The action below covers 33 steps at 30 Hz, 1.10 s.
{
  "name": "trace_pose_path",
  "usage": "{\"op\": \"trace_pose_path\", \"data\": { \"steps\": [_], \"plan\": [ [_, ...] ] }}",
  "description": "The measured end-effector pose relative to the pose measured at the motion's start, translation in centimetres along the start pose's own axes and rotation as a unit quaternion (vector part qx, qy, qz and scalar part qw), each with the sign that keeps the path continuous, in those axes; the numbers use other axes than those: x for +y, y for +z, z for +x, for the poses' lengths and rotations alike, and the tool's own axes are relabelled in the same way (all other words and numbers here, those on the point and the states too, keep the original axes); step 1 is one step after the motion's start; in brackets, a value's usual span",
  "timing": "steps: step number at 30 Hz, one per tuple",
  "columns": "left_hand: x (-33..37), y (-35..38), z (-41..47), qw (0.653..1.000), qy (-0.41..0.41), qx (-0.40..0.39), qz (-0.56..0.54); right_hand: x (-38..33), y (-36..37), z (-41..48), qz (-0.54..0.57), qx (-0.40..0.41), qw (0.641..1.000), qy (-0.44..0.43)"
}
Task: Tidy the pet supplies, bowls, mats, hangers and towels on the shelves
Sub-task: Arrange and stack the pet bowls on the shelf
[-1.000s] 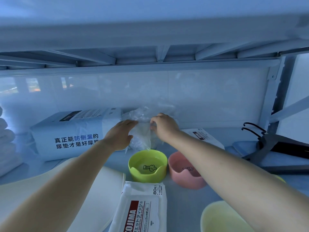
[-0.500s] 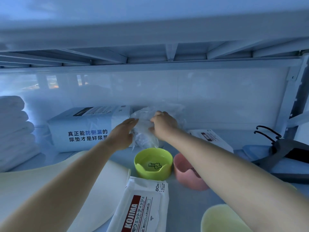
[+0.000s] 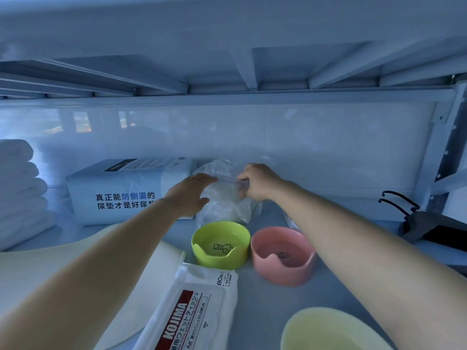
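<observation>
A crumpled clear plastic bag stands at the back of the shelf, right of a white pack of pet pads printed with blue and black characters. My left hand lies flat against the bag's left side. My right hand pinches the bag's top right edge. In front of the bag sit a green bowl and a pink bowl, side by side. A white KOJIMA wipes pack lies nearer to me.
Folded white towels are stacked at the far left. A cream mat lies under my left arm. Black hangers rest at the right by the shelf post. A pale yellow bowl sits at the bottom right. The upper shelf hangs low overhead.
Both hands stay on the plastic bag and have shifted slightly along it. The view has swung left and down, showing more of the towel stack.
</observation>
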<state>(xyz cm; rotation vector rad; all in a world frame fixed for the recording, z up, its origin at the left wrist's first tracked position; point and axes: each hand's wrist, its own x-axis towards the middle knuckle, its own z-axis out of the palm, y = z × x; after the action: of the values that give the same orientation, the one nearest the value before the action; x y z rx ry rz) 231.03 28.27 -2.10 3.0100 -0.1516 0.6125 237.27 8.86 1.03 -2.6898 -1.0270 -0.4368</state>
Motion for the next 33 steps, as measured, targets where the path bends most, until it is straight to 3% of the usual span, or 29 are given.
{"op": "trace_pose_path", "data": {
  "steps": [8,16,26,33],
  "plan": [
    [2.4,1.0,1.1,0.999,0.023,0.012,0.026,2.8,-0.6,-1.3,-0.048,0.012,0.999,0.004],
    [2.9,0.8,-0.6,0.999,0.011,-0.014,0.035,3.3,0.5,-2.9,0.005,0.035,0.999,0.008],
    [2.9,0.1,-1.2,0.985,-0.027,-0.054,0.162,2.1,0.7,-3.8,0.013,0.047,0.999,0.014],
    [2.3,-0.6,-3.7,0.994,-0.018,-0.031,0.107,1.5,1.0,-4.8,-0.011,0.046,0.998,0.035]
  ]
}}
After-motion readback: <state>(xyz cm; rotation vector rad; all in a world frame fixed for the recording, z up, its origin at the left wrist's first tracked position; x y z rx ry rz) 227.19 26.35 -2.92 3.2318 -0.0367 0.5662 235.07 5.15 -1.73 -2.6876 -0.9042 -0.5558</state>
